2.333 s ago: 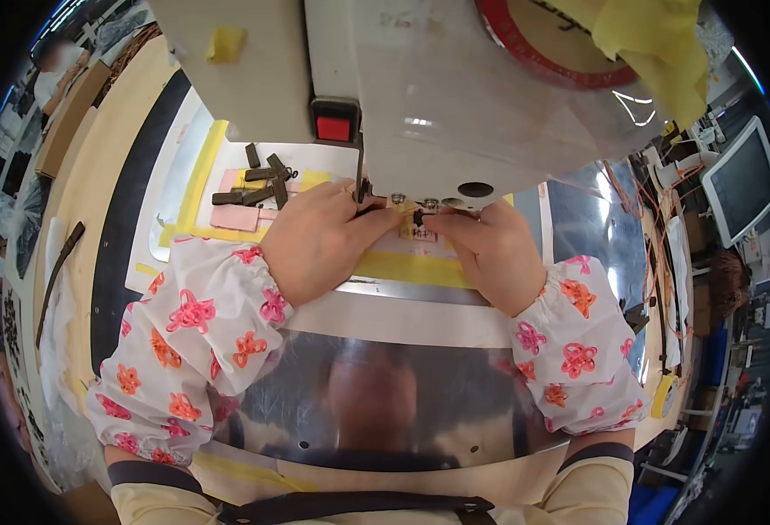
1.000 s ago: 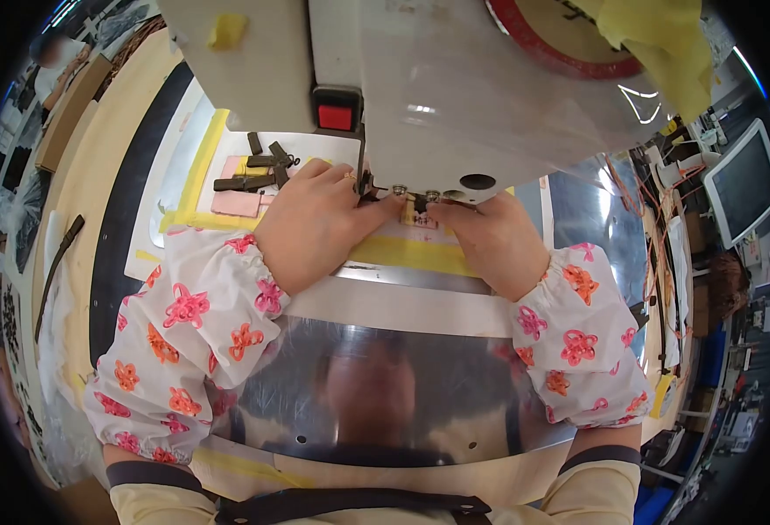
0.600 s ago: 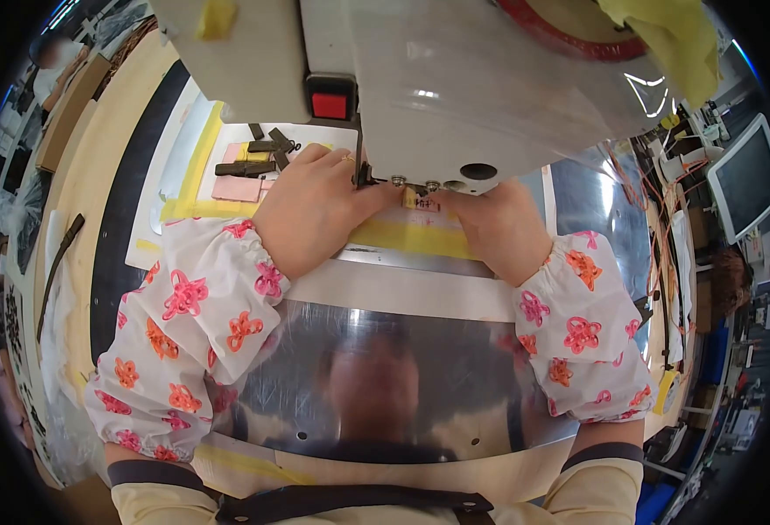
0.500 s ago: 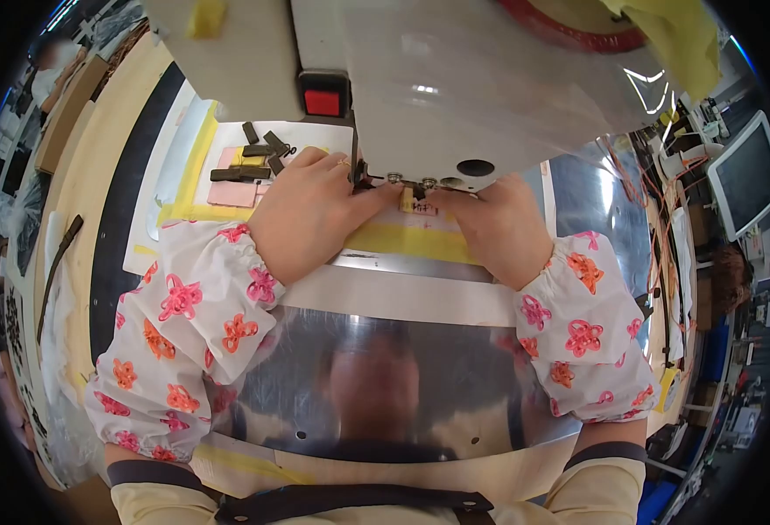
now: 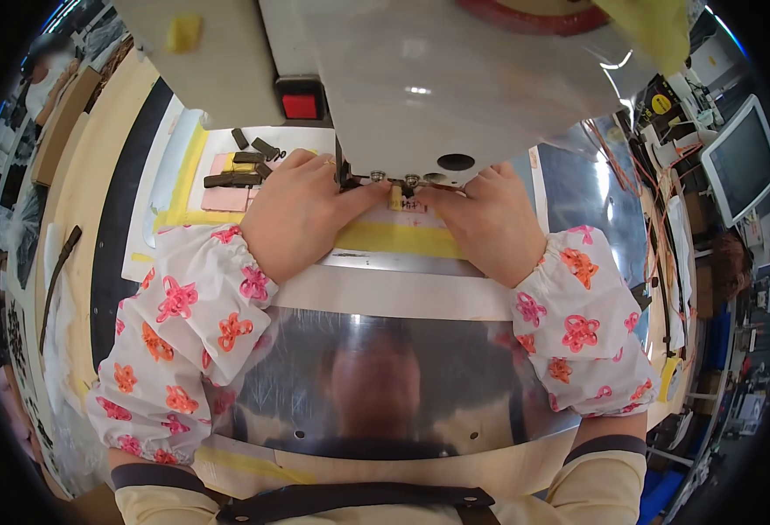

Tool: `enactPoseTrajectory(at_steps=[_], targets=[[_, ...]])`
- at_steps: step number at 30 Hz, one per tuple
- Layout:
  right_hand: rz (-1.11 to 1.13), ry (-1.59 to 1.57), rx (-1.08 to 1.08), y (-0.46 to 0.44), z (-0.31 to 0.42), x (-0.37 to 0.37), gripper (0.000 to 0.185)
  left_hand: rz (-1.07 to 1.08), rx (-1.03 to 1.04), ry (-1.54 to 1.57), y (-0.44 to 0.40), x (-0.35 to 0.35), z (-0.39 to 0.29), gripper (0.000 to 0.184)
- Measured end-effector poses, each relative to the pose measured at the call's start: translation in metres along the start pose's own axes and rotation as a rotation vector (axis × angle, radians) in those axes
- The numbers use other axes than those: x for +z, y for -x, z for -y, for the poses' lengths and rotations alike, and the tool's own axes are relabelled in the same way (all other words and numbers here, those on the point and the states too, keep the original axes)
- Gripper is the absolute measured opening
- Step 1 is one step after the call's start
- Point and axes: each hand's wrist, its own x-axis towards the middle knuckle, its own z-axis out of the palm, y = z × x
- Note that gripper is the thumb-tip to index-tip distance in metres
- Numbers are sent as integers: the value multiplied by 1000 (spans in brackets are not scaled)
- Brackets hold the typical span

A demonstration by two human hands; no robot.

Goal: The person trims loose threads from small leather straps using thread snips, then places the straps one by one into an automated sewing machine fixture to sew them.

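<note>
Both hands work beneath the head of a sewing machine (image 5: 455,96), one on either side of its needle area. My left hand (image 5: 302,206) is closed, with its thumb reaching inward to the front of the machine foot. My right hand (image 5: 494,219) is closed too, a finger pointing in from the right. Between the fingertips a small dark piece (image 5: 408,188) shows only in part; its kind is hidden by fingers and machine. Just in front lies a yellow and pink marked patch (image 5: 407,203) on the bed.
Several short dark strips (image 5: 232,180) lie on pink and yellow pads (image 5: 225,199) left of my left hand. Yellow tape (image 5: 393,238) crosses the white sheet. A shiny metal plate (image 5: 376,376) is nearest me. Cables and a monitor (image 5: 742,162) stand right; another person (image 5: 49,79) is far left.
The view has shifted slightly, so the machine and hands appear a little further left. Both hands keep nearly the same place at the needle area, and the right fingers look slightly more curled.
</note>
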Motion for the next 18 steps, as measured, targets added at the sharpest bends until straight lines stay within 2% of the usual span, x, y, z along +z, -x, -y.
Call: enactPoseTrajectory(at_steps=[4, 6, 7, 12, 13, 15, 17, 18], targets=[[-56, -25, -2, 1, -1, 3, 13, 7, -42, 14, -1, -2, -3, 31], [-60, -41, 20, 1, -2, 4, 11, -49, -59, 71, -3, -3, -5, 24], [-59, -92, 31, 1, -1, 5, 12, -96, -40, -1, -7, -9, -11, 16], [21, -108, 135, -1, 5, 5, 20, -168, -33, 64, -5, -8, -16, 12], [62, -152, 162, 0, 6, 1, 23, -130, -38, 94, -2, -10, -18, 12], [95, -92, 154, 9, 11, -26, 25, -100, -30, 129, 7, -18, -16, 11], [149, -72, 178, 23, 10, -65, 32, -98, -180, 98, 17, -27, -7, 11], [118, -29, 196, 35, 5, -87, 30, -104, -169, 111, 23, -28, 0, 11]])
